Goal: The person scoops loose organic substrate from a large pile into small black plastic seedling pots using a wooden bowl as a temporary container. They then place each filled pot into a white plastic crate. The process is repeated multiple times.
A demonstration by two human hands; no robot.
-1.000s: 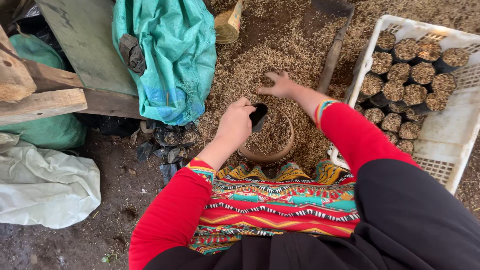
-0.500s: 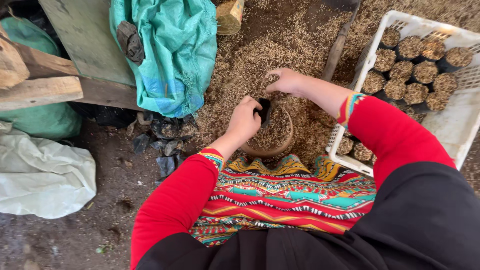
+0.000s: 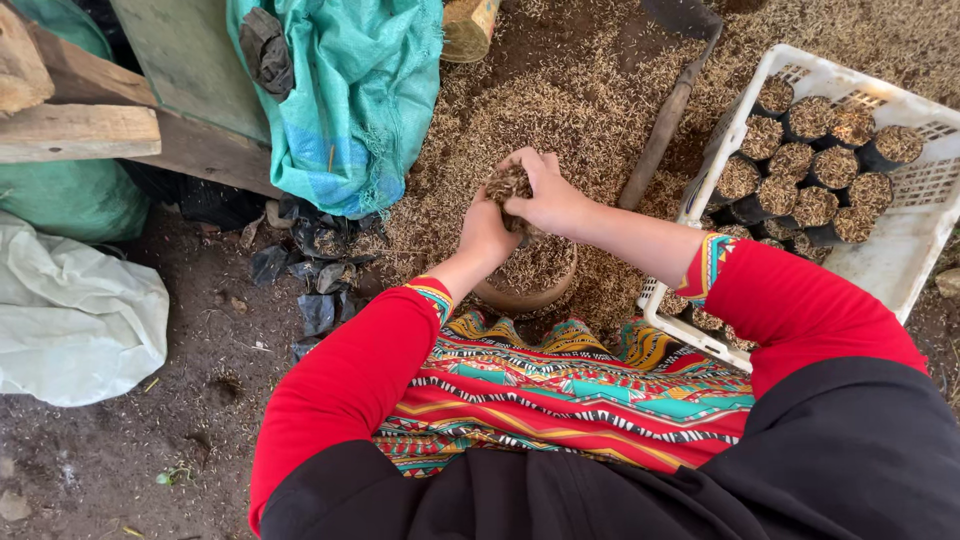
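Note:
My left hand [image 3: 486, 232] and my right hand [image 3: 548, 198] are pressed together, cupped around a clump of brown husk mix [image 3: 507, 183]. They are held just above a round brown bowl [image 3: 522, 300] heaped with the same husk, which sits on the ground in front of my knees. A small dark bag seen earlier in my left hand is hidden between the palms. Red sleeves cover both arms, and a patterned cloth lies over my lap.
A white plastic crate [image 3: 905, 250] on the right holds several husk-filled black bags [image 3: 812, 165]. A long tool handle [image 3: 662, 135] lies on the husk pile [image 3: 560, 90]. A teal sack [image 3: 350, 90], wooden planks [image 3: 80, 130], a white sack [image 3: 70, 320] and loose black bags [image 3: 318, 272] are on the left.
My right hand has come back from the husk pile with a handful and joined my left hand above the bowl. Both hands are raised slightly.

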